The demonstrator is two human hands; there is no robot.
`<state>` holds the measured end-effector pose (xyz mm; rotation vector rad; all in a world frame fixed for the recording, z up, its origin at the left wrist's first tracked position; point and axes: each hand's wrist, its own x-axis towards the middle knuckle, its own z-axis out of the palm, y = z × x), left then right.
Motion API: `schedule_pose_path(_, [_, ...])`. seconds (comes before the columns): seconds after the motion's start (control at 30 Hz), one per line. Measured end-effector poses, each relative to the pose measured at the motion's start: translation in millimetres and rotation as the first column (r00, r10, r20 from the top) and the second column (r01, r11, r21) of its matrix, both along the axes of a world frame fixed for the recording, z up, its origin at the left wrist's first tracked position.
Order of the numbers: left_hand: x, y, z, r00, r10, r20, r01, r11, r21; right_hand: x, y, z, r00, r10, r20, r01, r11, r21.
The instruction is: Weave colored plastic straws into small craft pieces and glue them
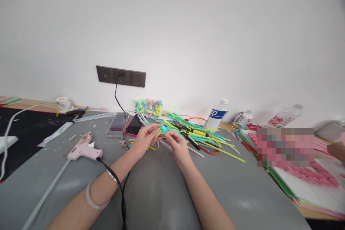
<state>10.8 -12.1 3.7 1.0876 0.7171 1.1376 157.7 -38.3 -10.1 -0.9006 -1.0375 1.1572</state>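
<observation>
Over the middle of the grey table, my left hand (147,139) and my right hand (178,148) meet at a small piece of green and yellow pipe cleaner (163,129). Fingertips of both hands are pinched on it, partly covering its shape. Just beyond lies a loose pile of pipe cleaners (223,139), mostly teal and yellow. Pliers (192,133) with yellow and black handles rest on that pile. Three small fuzzy figures (149,107) stand against the wall. To the left of my left forearm, a pink glue gun (84,151) lies on its side.
A long translucent stick (48,194) stretches toward the front left. The gun's black cable (123,201) runs beneath my left forearm. A phone (134,125) lies behind my left hand. Bottles (216,115) line the wall. Another person's hand (336,151) is at far right, near pink braided material (315,174).
</observation>
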Motion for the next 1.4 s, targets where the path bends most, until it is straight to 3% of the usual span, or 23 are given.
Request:
schedule_pose_path(0.33, [-2, 1, 1.2, 0.998, -0.039, -0.038, 0.039, 0.999, -0.006, 7, 5, -3.1, 0.999, 0.033, 0.012, -0.033, 0.999, -0.017])
schedule_pose_path(0.53, [-4, 2, 3.1, 0.982, -0.184, 0.044, 0.188, 0.978, -0.094, 19, 8, -3.5, 0.994, 0.106, 0.042, -0.106, 0.994, -0.004])
schedule_pose_path(0.77, [-10, -1, 8.0, 0.944, -0.329, 0.022, 0.329, 0.936, -0.128, 25, 5, -1.8, 0.947, 0.317, -0.044, -0.318, 0.948, -0.015])
schedule_pose_path(1.03, [-14, -2, 10.0, 0.897, -0.443, -0.013, 0.431, 0.88, -0.201, 31, 4, -1.6, 0.889, 0.458, 0.014, -0.458, 0.888, 0.035])
schedule_pose_path(1.27, [-14, -4, 10.2, 0.834, -0.551, -0.003, 0.526, 0.798, -0.294, 25, 4, -4.6, 0.895, 0.44, 0.077, -0.446, 0.886, 0.123])
schedule_pose_path(1.4, [-11, -4, 7.8, 0.836, -0.548, 0.005, 0.526, 0.799, -0.29, 26, 4, -6.7, 0.896, 0.437, 0.074, -0.443, 0.891, 0.105])
